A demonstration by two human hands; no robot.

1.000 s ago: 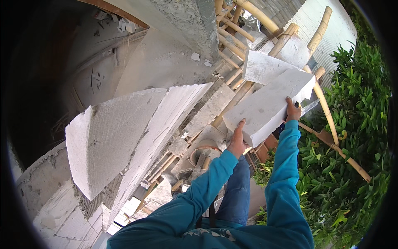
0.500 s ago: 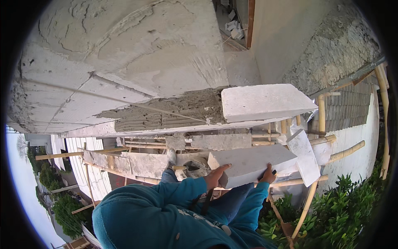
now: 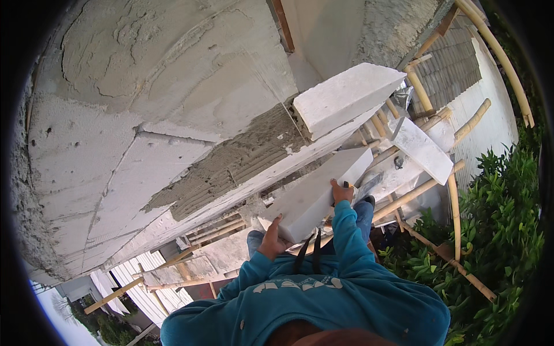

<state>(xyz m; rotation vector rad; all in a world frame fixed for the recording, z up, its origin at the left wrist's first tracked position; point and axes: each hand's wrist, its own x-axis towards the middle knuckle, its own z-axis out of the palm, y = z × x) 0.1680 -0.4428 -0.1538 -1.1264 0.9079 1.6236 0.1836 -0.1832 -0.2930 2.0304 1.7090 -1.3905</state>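
A long white aerated concrete block (image 3: 314,187) is held in front of me, tilted up toward the right. My left hand (image 3: 271,239) is closed on its near left end. My right hand (image 3: 341,192) grips its near side farther right; a small dark and yellow thing shows by those fingers, too small to name. Beyond the block, grey mortar (image 3: 231,155) with combed ridges lies along the wall top (image 3: 254,187). Another white block (image 3: 346,95) sits on that wall at the mortar's right end. The undersides of both hands are hidden.
A loose white block (image 3: 424,151) leans on the scaffold to the right. Bamboo poles (image 3: 418,187) and boards (image 3: 216,254) form the scaffold around my legs. Green leaves (image 3: 496,225) crowd the lower right. A string (image 3: 295,124) crosses near the mortar's right end.
My body and view have turned, so the wall now slants up to the right. The held block has come off its level position beside the scaffold and tilts with its right end toward the wall.
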